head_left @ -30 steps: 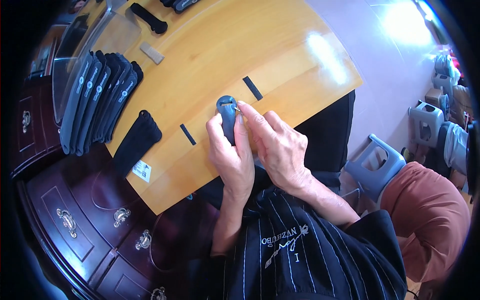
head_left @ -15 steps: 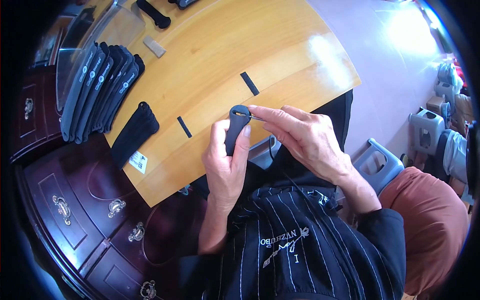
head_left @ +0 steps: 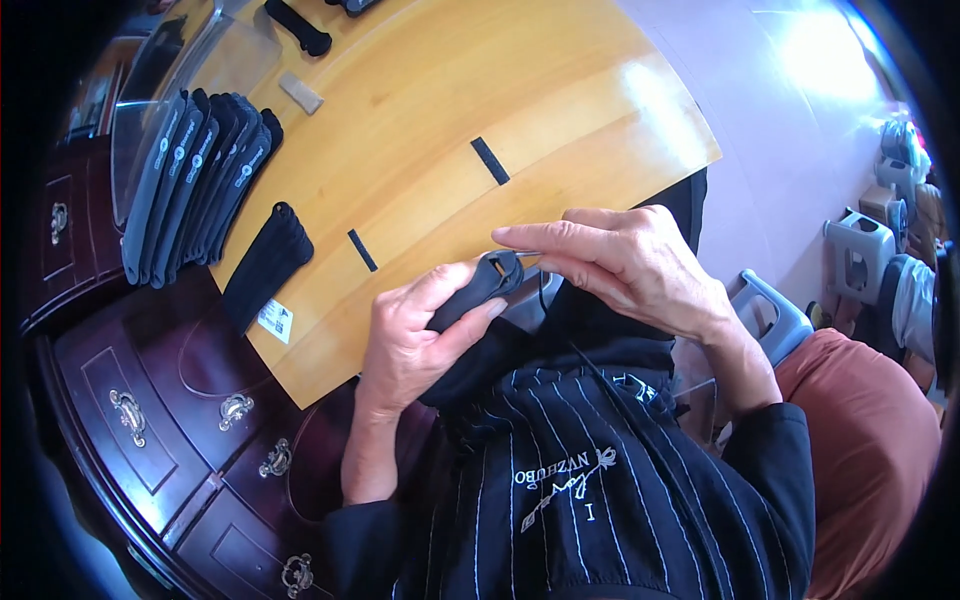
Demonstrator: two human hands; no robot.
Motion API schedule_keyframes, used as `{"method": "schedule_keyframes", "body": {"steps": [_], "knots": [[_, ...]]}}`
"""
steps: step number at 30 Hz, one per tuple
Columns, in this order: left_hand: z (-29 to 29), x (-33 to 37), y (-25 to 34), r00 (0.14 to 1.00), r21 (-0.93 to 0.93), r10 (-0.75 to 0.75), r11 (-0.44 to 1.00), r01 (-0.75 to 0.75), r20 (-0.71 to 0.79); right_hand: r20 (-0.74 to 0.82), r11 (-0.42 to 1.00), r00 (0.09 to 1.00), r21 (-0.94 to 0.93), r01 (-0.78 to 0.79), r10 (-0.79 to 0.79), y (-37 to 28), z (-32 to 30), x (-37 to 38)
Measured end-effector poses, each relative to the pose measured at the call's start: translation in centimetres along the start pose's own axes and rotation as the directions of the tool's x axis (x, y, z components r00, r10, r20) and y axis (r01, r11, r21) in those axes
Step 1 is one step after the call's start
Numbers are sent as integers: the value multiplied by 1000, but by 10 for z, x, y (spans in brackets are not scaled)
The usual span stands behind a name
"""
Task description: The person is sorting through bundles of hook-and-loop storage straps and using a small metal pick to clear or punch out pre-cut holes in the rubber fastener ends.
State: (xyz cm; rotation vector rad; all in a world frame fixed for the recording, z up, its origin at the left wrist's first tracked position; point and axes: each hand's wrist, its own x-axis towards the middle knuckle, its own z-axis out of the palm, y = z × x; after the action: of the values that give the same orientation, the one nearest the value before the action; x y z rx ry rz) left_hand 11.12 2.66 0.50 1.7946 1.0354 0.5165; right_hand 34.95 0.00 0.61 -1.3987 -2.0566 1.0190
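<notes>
My left hand point(head_left: 408, 330) is closed around a dark grey fabric strap point(head_left: 470, 298), thumb on the near side. The strap's rounded end has a slot and faces my right hand. Between the thumb and fingers of my right hand point(head_left: 625, 262) is a thin metal tool point(head_left: 527, 254), its tip at the strap's slotted end. Most of the tool is hidden by the fingers, so its kind does not show. A short black strip point(head_left: 362, 250) lies on the table just beyond my left hand, and another black strip point(head_left: 490, 160) lies farther off.
On the yellow wooden table point(head_left: 420, 110), a row of grey straps point(head_left: 200, 185) and a black bundle point(head_left: 270, 260) lie at the left. A beige block point(head_left: 301, 93) and a black strap point(head_left: 298, 27) lie farther back. Dark drawers point(head_left: 150, 400) stand left, a grey stool point(head_left: 770, 315) right.
My left hand has moved left and tilted the strap, turning its slotted end toward the right. My right hand has shifted slightly right and down, still holding the metal tool against the strap.
</notes>
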Motion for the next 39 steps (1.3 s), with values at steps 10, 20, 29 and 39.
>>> {"method": "schedule_keyframes", "body": {"steps": [10,20,29,39], "knots": [[-43,15,21,908,-163,84,986,-18,410,-110,871,981,451,195,-162,-9,0,-12],[43,-17,18,985,-812,-47,561,162,164,-222,948,975,307,88,-19,-30,-18,-38],[58,5,17,986,-951,-118,275,143,115,-366,969,929,243,42,52,-25,3,-34],[42,7,10,979,-919,-163,353,177,126,-279,942,949,333,-45,144,-27,11,-29]]}}
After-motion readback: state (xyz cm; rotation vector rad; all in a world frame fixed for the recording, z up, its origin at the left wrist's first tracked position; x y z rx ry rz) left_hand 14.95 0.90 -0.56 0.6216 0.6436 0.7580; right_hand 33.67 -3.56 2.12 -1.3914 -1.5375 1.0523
